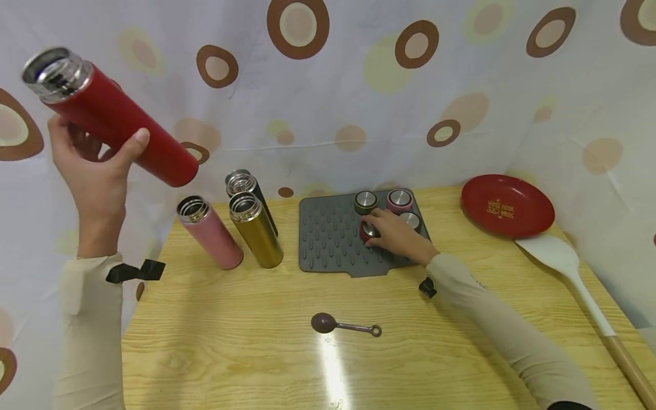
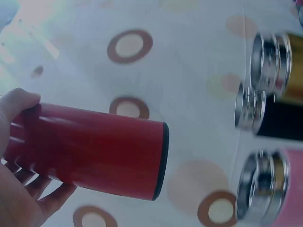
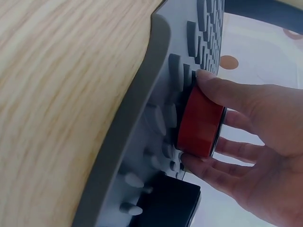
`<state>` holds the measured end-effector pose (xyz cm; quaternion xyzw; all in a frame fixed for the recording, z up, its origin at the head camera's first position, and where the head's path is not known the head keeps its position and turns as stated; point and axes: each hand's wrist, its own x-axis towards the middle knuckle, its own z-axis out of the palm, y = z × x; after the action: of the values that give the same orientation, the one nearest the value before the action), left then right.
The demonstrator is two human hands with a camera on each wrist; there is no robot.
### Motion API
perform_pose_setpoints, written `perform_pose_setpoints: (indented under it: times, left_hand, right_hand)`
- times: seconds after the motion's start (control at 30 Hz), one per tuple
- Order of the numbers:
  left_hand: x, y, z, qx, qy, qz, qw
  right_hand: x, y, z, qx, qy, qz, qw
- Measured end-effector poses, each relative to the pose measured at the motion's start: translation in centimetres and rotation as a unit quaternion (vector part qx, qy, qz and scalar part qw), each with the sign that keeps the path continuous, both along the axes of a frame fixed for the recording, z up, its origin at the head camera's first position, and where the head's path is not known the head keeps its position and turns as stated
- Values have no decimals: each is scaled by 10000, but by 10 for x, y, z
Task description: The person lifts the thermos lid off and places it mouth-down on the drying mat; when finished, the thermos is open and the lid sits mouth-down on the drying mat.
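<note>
My left hand [image 1: 97,171] grips a red thermos bottle [image 1: 130,128], held tilted in the air with its lidless steel mouth up and to the left. In the left wrist view, thumb and fingers wrap round the red body. On the grey drying mat [image 1: 328,242], my right hand [image 1: 394,234] pinches a red bottle cap [image 3: 201,123] between thumb and fingers; the cap sits at the mat's studs. Close to it are an olive cap [image 1: 366,202], a pink cap [image 1: 400,200] and a dark-sided cap [image 3: 170,201], partly hidden by the hand in the head view.
Lidless pink [image 1: 215,236], gold [image 1: 258,233] and black [image 1: 263,206] bottles stand at the left of the wooden table. A brown spoon [image 1: 324,323] lies in front. To the right are a red plate [image 1: 507,206] and a white spatula [image 1: 556,255] with a wooden handle.
</note>
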<state>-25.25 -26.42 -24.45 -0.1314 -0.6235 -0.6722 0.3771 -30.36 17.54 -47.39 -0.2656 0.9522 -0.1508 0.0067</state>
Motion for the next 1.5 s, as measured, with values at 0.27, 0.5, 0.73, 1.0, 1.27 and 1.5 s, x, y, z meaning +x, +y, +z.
perform_pose_setpoints:
  times: [0.27,0.5,0.73,1.0,1.27,1.5]
  left_hand:
    - [-12,-43,-28,-471,-925,747,9918]
    - [-39,-69,-79,-569,-2000,675,9758]
    - [-53,-79,-132,-1375,-3035,695,9403]
    - [-65,-82,-179,-772,-3239,247,9426]
    - [-71,-83,-199,-1710,-3178,-76,9326]
    - [-73,-84,-199,-2436,-3231,-455,9133]
  right_hand:
    - [0,-1,1,-49,149,-91,9998]
    - [-1,-3,5,96,69,-276,9996]
    - [0,-5,4,111,28,-323,9994]
    - [-1,-11,2,80,-39,-242,9997]
    - [-1,-10,2,5,-115,-258,9996]
    - [0,-7,1,-12,-39,-296,9996]
